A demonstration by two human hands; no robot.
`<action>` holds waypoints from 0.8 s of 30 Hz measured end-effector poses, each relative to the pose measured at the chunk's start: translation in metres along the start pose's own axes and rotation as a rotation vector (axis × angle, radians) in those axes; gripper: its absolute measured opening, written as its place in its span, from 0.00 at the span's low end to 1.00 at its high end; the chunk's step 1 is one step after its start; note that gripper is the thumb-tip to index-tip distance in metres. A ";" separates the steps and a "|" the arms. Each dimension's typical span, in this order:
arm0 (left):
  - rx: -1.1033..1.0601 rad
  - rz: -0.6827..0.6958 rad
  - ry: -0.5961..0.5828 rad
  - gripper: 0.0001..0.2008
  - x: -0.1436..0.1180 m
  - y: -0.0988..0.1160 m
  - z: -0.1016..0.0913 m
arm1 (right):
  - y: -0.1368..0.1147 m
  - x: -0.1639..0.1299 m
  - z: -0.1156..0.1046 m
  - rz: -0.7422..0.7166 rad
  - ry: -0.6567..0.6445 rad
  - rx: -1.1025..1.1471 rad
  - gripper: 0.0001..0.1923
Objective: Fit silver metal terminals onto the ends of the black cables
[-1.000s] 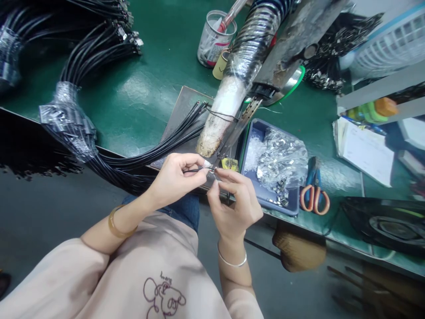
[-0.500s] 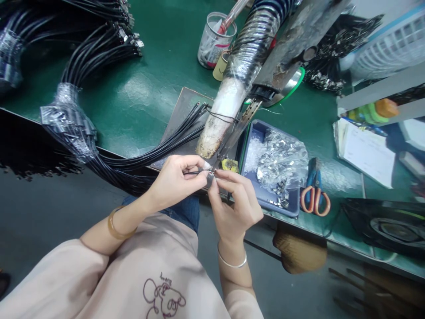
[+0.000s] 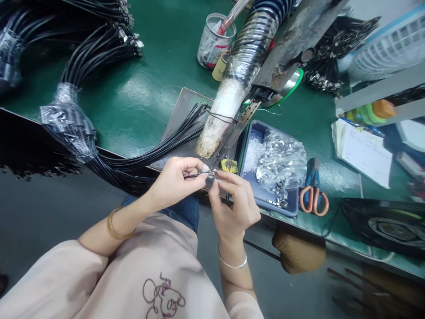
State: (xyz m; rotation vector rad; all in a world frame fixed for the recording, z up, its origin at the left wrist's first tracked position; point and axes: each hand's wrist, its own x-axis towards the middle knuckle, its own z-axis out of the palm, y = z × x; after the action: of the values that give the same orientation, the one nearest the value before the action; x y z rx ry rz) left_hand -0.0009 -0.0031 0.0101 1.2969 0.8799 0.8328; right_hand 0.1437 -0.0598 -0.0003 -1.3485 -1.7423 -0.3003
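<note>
In the head view my left hand (image 3: 179, 179) pinches the end of a thin black cable (image 3: 192, 176) between thumb and fingers. My right hand (image 3: 234, 195) is closed at the cable's tip, its thumb and forefinger on a small metal connector (image 3: 211, 173). The fingertips of both hands nearly meet there. Just above them is the tip of a soldering iron (image 3: 229, 144), near a yellow pad (image 3: 229, 165). A bundle of black cables (image 3: 156, 153) runs from the left across a grey board (image 3: 181, 117).
A blue tray (image 3: 294, 208) holds a bag of small metal parts, with orange-handled pliers (image 3: 314, 195) beside it. A wrapped extraction hose (image 3: 229, 95) hangs over the board. Behind stands a clear tub (image 3: 204, 53). Bundled cables (image 3: 68, 119) lie left, papers (image 3: 367, 153) right.
My right hand has shifted very slightly left and its fingers have moved a little at the connector, which now shows more clearly. The left hand stays almost in place on the cable.
</note>
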 end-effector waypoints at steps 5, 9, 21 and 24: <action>-0.008 -0.001 -0.007 0.07 -0.002 -0.002 -0.002 | 0.000 0.000 0.002 -0.008 0.011 -0.004 0.10; -0.037 0.005 0.010 0.07 -0.001 -0.003 -0.002 | 0.000 0.001 0.002 -0.013 0.012 -0.003 0.10; -0.016 0.007 0.041 0.07 0.000 0.004 -0.001 | -0.003 0.003 0.003 0.028 0.020 -0.005 0.10; -0.018 0.001 0.031 0.07 0.000 0.005 -0.002 | -0.004 0.002 0.002 0.043 0.016 -0.002 0.10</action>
State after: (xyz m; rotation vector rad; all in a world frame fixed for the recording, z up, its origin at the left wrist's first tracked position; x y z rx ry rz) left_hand -0.0027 -0.0020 0.0148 1.2716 0.8944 0.8616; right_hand 0.1390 -0.0589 0.0019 -1.3801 -1.6980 -0.2877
